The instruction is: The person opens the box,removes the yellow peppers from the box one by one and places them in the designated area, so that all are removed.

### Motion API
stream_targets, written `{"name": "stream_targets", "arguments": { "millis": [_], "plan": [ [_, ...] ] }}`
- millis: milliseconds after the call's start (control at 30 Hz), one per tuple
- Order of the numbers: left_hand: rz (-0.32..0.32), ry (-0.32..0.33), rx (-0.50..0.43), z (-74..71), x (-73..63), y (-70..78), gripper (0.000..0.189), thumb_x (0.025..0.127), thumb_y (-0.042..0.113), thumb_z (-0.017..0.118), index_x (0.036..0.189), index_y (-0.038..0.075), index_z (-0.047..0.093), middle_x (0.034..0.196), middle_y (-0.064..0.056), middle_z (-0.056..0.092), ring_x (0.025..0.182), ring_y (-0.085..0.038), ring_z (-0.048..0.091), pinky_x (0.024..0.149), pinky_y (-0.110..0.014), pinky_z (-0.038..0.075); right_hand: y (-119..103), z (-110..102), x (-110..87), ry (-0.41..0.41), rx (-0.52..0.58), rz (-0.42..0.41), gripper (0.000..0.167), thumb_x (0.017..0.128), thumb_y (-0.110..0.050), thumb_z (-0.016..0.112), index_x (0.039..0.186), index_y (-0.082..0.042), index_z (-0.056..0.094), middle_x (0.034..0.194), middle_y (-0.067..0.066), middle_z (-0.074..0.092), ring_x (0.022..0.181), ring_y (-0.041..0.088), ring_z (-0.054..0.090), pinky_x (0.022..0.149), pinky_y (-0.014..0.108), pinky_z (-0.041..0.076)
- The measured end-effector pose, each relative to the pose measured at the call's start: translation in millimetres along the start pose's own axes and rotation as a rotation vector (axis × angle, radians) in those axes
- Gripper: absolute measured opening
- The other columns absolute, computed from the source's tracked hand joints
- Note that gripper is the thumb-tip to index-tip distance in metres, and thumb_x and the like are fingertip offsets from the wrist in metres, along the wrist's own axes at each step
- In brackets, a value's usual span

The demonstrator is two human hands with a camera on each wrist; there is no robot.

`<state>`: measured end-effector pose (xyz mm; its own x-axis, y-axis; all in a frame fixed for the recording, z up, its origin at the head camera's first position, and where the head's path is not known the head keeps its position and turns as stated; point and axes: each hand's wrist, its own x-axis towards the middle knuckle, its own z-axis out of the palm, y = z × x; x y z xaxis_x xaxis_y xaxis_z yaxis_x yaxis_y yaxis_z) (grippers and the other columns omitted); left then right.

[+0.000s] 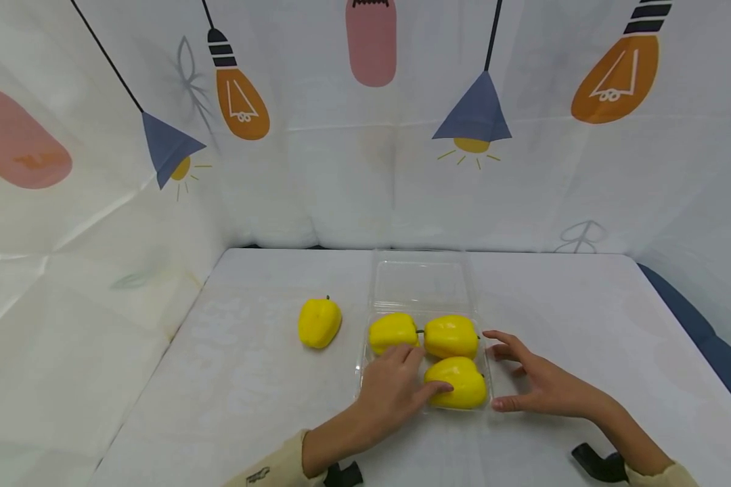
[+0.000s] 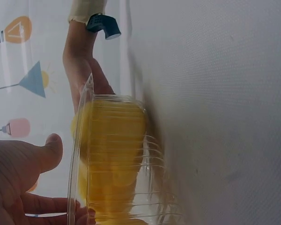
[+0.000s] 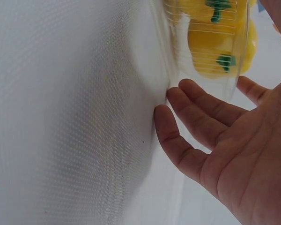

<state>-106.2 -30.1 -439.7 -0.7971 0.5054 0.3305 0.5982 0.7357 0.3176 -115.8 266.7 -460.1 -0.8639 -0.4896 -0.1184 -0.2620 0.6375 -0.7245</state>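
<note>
A clear plastic clamshell container lies on the table with its lid folded back. Inside are a back-left yellow bell pepper, a back-right yellow bell pepper and a front-right yellow bell pepper. My left hand is over the container's front-left part, its fingers by the back-left pepper and its thumb at the front-right one. In the left wrist view its fingertips show past the rim, partly hidden. Beside the container's right wall, my right hand has its fingers spread, holding nothing.
Another yellow bell pepper sits on the white table, left of the container. A printed white curtain hangs behind the table and along its left side. A dark blue object stands beyond the right edge.
</note>
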Motion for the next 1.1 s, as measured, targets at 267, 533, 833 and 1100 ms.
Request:
{"name": "stream_targets", "arguments": {
  "millis": [267, 533, 833, 1100],
  "plan": [
    [-0.036, -0.099, 0.023, 4.9, 3.8, 5.7, 0.06, 0.087, 0.068, 0.053, 0.113, 0.014, 0.063, 0.095, 0.007, 0.06, 0.087, -0.009, 0.051, 0.073, -0.021, 0.048, 1, 0, -0.9, 0.005, 0.005, -0.013, 0.1, 0.08, -0.039, 0.082, 0.154, -0.026, 0.017, 0.141, 0.015, 0.049, 0.125, 0.036, 0.05, 0.088, 0.034, 0.051],
    [0.011, -0.093, 0.068, 10.4, 4.4, 11.3, 0.06, 0.086, 0.068, 0.055, 0.114, 0.015, 0.061, 0.091, 0.006, 0.059, 0.084, -0.011, 0.049, 0.066, -0.02, 0.044, 3, 0, -0.6, 0.007, 0.004, -0.02, 0.1, 0.08, -0.04, 0.082, 0.154, -0.026, 0.016, 0.141, 0.014, 0.049, 0.125, 0.036, 0.05, 0.088, 0.034, 0.051],
    [0.021, -0.084, 0.124, 17.1, 5.0, 16.8, 0.064, 0.084, 0.072, 0.054, 0.112, 0.015, 0.06, 0.091, 0.006, 0.059, 0.086, -0.011, 0.051, 0.065, -0.021, 0.044, 3, -1, -0.1, 0.01, 0.002, -0.028, 0.1, 0.079, -0.041, 0.082, 0.154, -0.026, 0.017, 0.141, 0.012, 0.049, 0.124, 0.035, 0.05, 0.088, 0.034, 0.051],
    [0.026, -0.113, 0.111, 19.7, 7.0, 19.6, 0.066, 0.083, 0.072, 0.055, 0.114, 0.014, 0.058, 0.092, 0.007, 0.057, 0.082, -0.01, 0.047, 0.063, -0.018, 0.04, 5, 0, -0.3, 0.01, 0.004, -0.035, 0.101, 0.079, -0.04, 0.083, 0.154, -0.025, 0.017, 0.141, 0.012, 0.05, 0.124, 0.034, 0.05, 0.088, 0.034, 0.051]
  ]
}}
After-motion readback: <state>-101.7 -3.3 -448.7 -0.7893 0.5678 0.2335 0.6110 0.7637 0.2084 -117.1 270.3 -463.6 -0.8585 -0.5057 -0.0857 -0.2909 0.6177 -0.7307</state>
